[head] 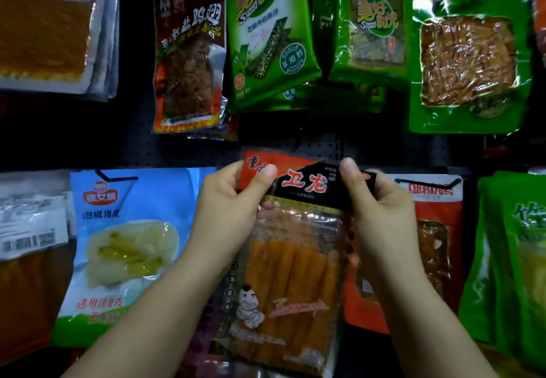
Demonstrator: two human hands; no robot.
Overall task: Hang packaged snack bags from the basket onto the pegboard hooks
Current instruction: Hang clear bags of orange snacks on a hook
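A clear snack bag (291, 262) with orange sticks inside and a black-and-red header hangs upright in the middle, in front of the dark pegboard (319, 144). My left hand (230, 200) pinches the header's left top corner between thumb and fingers. My right hand (378, 200) pinches the right top corner the same way. The bag's top edge sits just below the perforated board. The hook behind the bag is hidden, and the basket is out of view.
Hung bags surround the spot: a blue bag (124, 247) on a black hook at left, a red-orange bag (434, 239) at right, green bags (514, 259) far right. Above hang a brown bag (189, 61) and green seaweed bags (271, 35).
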